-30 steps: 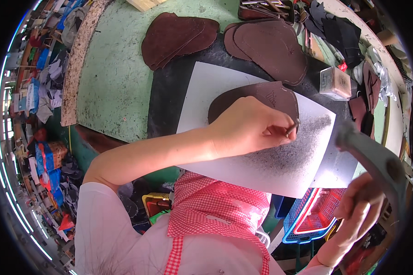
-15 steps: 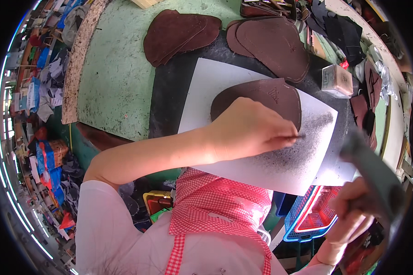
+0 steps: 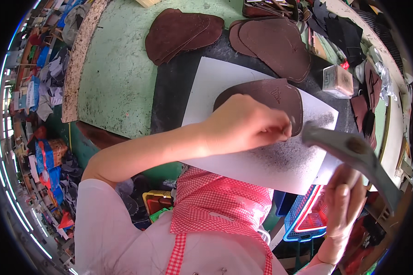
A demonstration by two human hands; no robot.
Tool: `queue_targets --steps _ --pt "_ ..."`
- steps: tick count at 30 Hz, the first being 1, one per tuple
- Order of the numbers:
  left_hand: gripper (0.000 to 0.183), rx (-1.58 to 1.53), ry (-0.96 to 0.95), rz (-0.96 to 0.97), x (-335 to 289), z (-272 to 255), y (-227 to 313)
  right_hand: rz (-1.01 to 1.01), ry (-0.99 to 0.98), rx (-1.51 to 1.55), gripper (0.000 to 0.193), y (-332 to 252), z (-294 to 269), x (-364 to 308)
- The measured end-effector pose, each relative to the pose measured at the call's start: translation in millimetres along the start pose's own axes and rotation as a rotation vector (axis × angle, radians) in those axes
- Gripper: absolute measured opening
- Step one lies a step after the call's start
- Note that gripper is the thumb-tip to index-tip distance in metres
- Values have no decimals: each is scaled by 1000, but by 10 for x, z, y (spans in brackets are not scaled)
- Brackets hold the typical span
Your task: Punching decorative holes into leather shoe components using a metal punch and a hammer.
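Note:
My left hand (image 3: 254, 123) is a closed fist over the near part of a dark brown leather piece (image 3: 257, 89). Whatever its fingers grip is hidden and blurred. Small marks form a triangle on the leather, and a fine line runs along its right edge. The piece lies on a white board (image 3: 206, 87) with dark pockmarks at its right side. On the right, my right hand (image 3: 346, 201) is wrapped round the handle of a hammer (image 3: 353, 149). Its grey metal head is raised, with one end close to my left fist, apart from it in the picture.
Stacked brown leather pieces (image 3: 181, 34) and more leather pieces (image 3: 277, 43) lie beyond the board on a black mat (image 3: 170, 101). A clear box (image 3: 337, 81), black scraps (image 3: 344, 39) and a tool tray (image 3: 268, 8) stand right. Below hangs a blue basket (image 3: 298, 236).
The hammer head has swung left, closer to my left fist, and my right hand has moved with it. My left fist has shifted slightly left.

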State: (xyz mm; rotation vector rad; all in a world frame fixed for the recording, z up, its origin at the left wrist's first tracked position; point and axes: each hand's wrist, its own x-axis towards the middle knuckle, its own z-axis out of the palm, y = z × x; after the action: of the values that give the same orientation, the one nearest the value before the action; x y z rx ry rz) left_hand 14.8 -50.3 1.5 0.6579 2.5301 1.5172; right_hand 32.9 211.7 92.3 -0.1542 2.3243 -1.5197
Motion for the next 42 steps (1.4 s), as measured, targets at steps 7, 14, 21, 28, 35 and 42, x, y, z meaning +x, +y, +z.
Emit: queue_targets --steps 7,14,21,28,35,42 --pt "11 31 -37 0 74 -57 152 -211 -1352 -70 21 43 -693 440" --pt "11 -207 -7 -141 -45 -70 -42 -141 -48 154 43 -78 -176 6" --pt "10 278 13 116 -70 -67 45 -98 -58 -340 29 -109 92 0" --pt "11 -181 -14 -68 19 -106 -8 183 -1546 23 28 -210 -873 910" --pt "12 139 43 110 -132 -117 -90 -42 24 -89 47 -170 120 78" --pt "10 5 -55 -40 -84 -177 73 32 -395 48 30 -316 -43 98"
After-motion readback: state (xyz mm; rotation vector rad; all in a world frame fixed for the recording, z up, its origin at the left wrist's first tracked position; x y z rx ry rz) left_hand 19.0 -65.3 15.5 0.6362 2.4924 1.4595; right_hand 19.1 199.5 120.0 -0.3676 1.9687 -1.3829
